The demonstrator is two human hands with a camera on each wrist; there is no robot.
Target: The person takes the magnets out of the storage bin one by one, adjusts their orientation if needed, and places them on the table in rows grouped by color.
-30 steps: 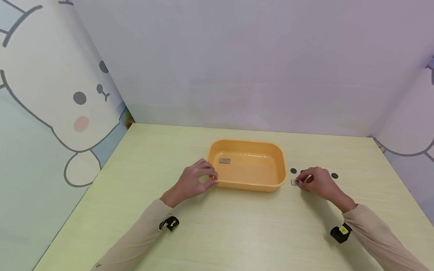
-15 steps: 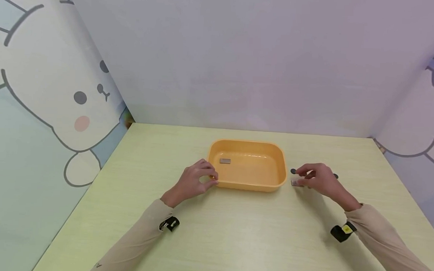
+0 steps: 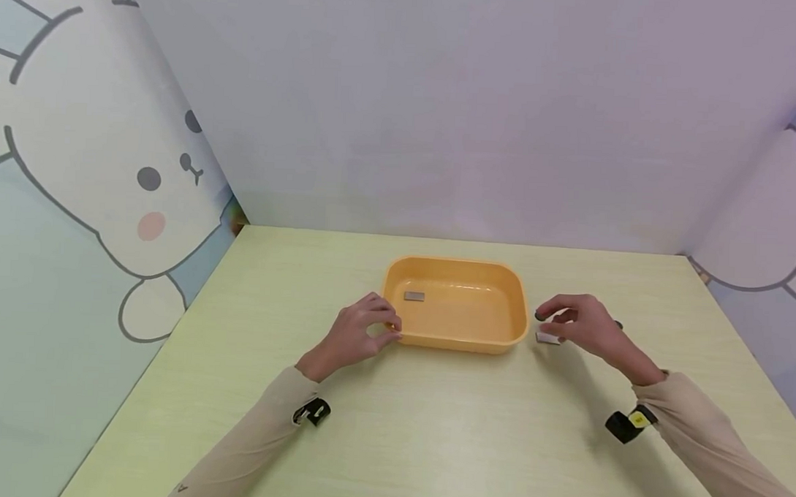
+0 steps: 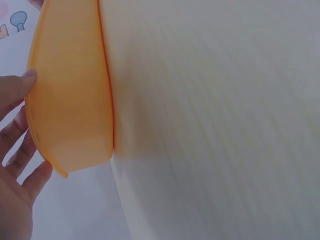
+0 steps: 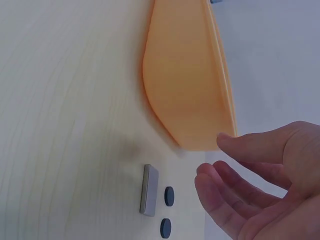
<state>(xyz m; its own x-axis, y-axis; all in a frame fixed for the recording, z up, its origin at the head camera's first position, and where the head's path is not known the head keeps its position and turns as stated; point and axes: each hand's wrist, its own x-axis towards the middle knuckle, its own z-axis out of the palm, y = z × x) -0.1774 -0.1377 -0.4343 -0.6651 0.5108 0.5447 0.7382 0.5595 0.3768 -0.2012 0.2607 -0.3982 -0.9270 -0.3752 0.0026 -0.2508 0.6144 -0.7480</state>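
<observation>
An orange plastic tray (image 3: 460, 346) stands on the table, and my left hand (image 3: 361, 328) holds its front left corner. In the left wrist view, the thumb (image 4: 29, 82) lies at the tray's rim and the other fingers are around the corner. My right hand (image 3: 582, 328) hovers just right of the tray, thumb and fingers apart with nothing between them. Below it a small silver rectangular block (image 5: 149, 190) lies on the table beside two black discs (image 5: 169, 196). A similar silver block (image 3: 414, 296) lies inside the tray at its left.
Another black disc (image 3: 618, 325) shows partly behind the right hand. A pale wall (image 3: 468, 134) rises at the table's back edge, with cartoon-printed panels (image 3: 90, 194) at both sides. The light wooden tabletop (image 3: 431, 440) stretches in front of the tray.
My right hand has let go of the silver block beside the tray and risen slightly, its fingers spreading. The left hand and the tray have stayed in place.
</observation>
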